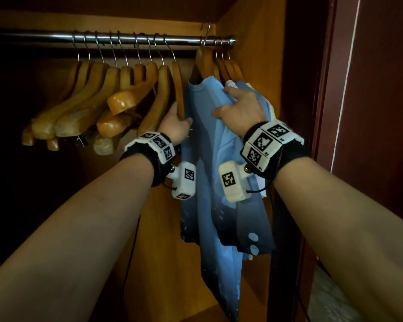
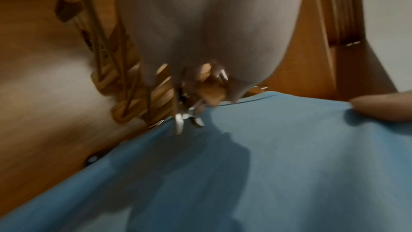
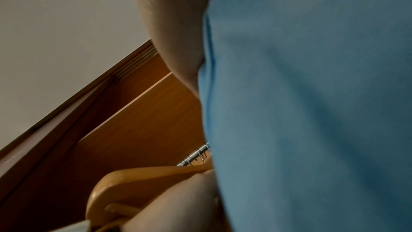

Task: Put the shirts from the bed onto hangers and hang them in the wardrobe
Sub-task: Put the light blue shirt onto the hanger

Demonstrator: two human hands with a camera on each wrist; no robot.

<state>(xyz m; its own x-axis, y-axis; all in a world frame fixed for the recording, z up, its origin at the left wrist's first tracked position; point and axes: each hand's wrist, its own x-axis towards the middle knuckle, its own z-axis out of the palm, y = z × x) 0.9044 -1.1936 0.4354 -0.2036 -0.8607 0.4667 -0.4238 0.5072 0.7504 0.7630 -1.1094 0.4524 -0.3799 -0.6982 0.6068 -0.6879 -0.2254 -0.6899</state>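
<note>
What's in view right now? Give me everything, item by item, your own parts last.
rail: one, chrome, across the wardrobe top.
empty hangers: about nine left of the shirt, a few more at the rail's right end; wooden.
shirt: one, blue, on a hanger near the rail's right end; a pale garment shows behind it.
wardrobe: orange-brown wood inside, darker red-brown door on the right.
left hand: grip on the empty hanger next to the shirt.
right hand: grip bunching the shirt's shoulder.
wrist cameras: two, white, on black straps.

Blue shirt (image 1: 221,159) with pale spots, orange-brown wooden hangers (image 1: 116,98), silver rail (image 1: 102,38).
</note>
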